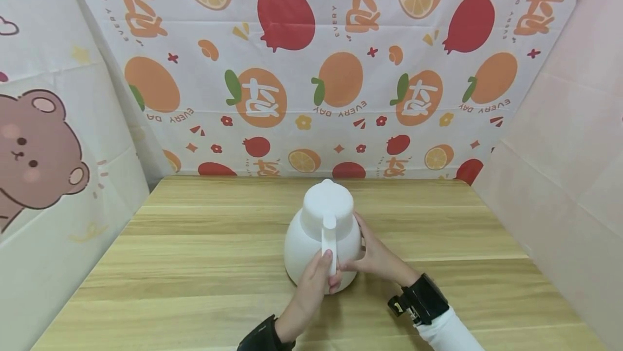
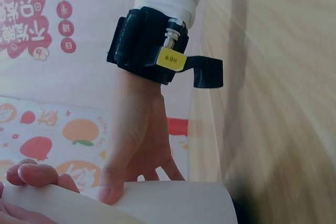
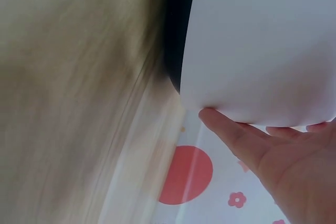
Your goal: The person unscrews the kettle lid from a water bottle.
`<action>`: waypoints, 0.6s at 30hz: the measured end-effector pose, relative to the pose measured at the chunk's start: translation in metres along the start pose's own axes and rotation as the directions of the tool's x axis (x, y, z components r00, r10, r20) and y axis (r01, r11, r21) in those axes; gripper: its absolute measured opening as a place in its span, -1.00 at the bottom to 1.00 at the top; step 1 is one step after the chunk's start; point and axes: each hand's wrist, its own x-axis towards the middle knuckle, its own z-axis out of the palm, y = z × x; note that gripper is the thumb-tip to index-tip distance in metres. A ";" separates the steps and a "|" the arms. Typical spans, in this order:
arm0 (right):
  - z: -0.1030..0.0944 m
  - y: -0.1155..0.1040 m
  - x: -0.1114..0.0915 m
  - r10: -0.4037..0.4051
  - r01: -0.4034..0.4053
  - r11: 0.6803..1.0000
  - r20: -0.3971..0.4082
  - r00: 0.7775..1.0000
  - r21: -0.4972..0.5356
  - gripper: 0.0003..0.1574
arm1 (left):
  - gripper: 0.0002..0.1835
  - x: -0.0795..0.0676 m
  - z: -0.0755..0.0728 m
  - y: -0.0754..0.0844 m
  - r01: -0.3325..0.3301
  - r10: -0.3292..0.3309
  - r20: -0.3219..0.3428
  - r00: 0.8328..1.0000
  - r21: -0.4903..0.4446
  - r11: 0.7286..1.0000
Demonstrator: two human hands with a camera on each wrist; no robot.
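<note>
- The white jug (image 1: 300,245) is seen roughly upright at the wooden table's (image 1: 204,264) middle; whether its base is supported cannot be told.
- The handle (image 1: 329,232) is gripped by the left hand (image 1: 311,279); the jug's side is touched by the right hand's (image 1: 382,258) spread fingers.
- Stiff, smooth, perhaps slippery walls and moderate weight are suggested; it is best held by the handle, side braced.
</note>
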 end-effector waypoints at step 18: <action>0.000 -0.004 -0.020 0.000 0.000 0.999 0.015 1.000 0.033 0.51 | -0.53 -0.018 0.010 0.002 -0.025 0.024 0.051 0.998 0.018 1.000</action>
